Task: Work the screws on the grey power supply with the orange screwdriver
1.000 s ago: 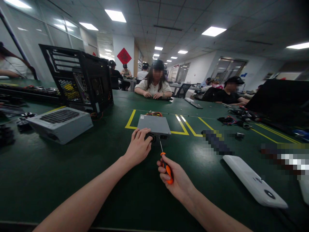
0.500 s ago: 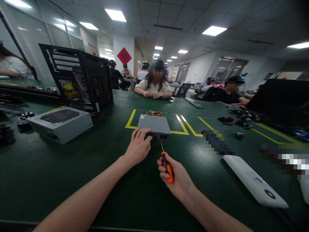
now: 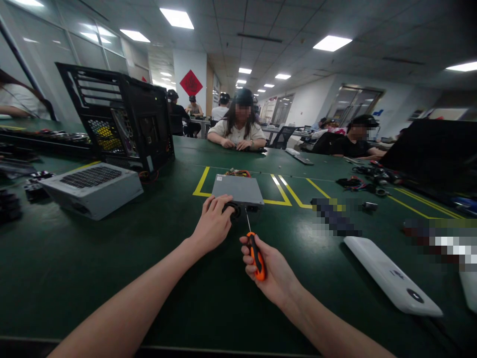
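A grey computer power supply (image 3: 238, 188) lies on the green table in front of me, its coloured cables at the far side. My left hand (image 3: 215, 219) grips its near left corner, fingers over the top and thumb against the near face beside a round black fan (image 3: 235, 211). In my right hand (image 3: 266, 261) is a screwdriver (image 3: 257, 256) with an orange and black handle, fingers wrapped round it. Its thin shaft points away from me, the tip at the near face of the power supply. Whether the tip sits in a screw, I cannot tell.
To the left are a larger grey power supply (image 3: 93, 188) and an open black computer case (image 3: 122, 119). A white device (image 3: 391, 276) lies at the right, with dark cables (image 3: 357, 184) beyond. A person (image 3: 238, 127) sits across the table (image 3: 167, 298).
The screwdriver handle and my right hand have shifted slightly left and up in view, tilting the shaft a little. My left hand keeps its hold on the power supply.
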